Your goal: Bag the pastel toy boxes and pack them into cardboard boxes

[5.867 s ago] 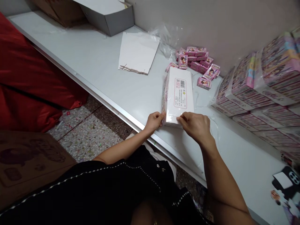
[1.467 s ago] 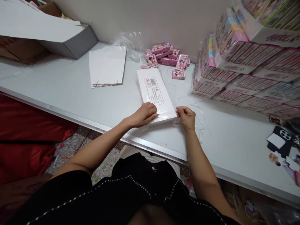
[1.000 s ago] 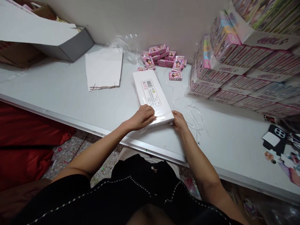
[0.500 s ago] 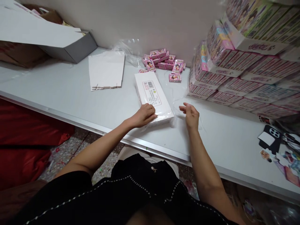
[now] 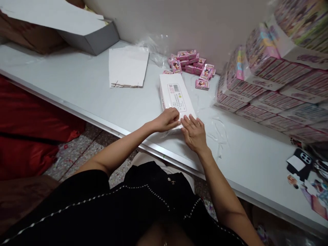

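A long white box [image 5: 174,94] with a barcode label lies on the white table [image 5: 77,82], wrapped in clear plastic film. My left hand [image 5: 167,120] rests curled on the box's near end, fingers pressing the film down. My right hand [image 5: 194,132] lies flat beside it, fingers stretched out over the near right corner of the box. Loose clear film [image 5: 217,128] trails on the table to the right of my hands.
Several small pink boxes [image 5: 191,63] are heaped behind the white box near the wall. Stacks of wrapped pink cartons [image 5: 269,89] fill the right side. A flat white card [image 5: 128,66] and an open grey box [image 5: 87,29] lie at the back left. A phone [image 5: 298,162] sits far right.
My right hand had lifted off to the right of the box; it has come back and now lies flat on the box's near end. My left hand has stayed on the box.
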`<state>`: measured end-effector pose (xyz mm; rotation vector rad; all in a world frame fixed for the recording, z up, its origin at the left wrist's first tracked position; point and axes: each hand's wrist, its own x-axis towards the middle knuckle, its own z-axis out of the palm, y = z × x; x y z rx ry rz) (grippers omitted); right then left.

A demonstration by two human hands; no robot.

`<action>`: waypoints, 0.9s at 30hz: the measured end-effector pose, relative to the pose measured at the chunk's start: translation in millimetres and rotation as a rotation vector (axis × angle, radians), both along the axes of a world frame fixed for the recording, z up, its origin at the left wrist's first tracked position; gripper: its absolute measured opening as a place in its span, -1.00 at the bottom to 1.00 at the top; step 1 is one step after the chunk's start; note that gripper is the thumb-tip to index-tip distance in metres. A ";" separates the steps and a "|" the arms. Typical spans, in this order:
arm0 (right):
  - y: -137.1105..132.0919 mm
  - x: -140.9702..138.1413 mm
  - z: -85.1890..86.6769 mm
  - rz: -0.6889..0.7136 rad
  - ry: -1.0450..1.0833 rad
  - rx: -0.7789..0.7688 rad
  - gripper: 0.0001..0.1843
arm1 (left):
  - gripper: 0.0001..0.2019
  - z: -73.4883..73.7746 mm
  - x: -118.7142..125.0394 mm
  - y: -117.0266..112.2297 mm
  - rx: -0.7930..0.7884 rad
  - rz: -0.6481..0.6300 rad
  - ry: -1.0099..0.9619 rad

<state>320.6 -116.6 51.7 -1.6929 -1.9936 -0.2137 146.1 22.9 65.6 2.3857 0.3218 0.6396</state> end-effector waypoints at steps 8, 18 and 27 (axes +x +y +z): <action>2.1 -9.9 -7.4 -0.017 -0.042 0.013 -0.56 | -0.54 -21.5 -47.2 -16.5 -0.723 0.661 -0.489; 2.8 -13.2 -5.9 -0.028 -0.047 0.004 -0.59 | -0.55 -49.6 -29.0 -89.3 -1.248 0.532 -0.765; 3.0 -15.1 -6.8 -0.010 -0.074 0.063 -0.63 | -0.65 -45.7 3.2 -91.9 -1.571 0.812 -0.811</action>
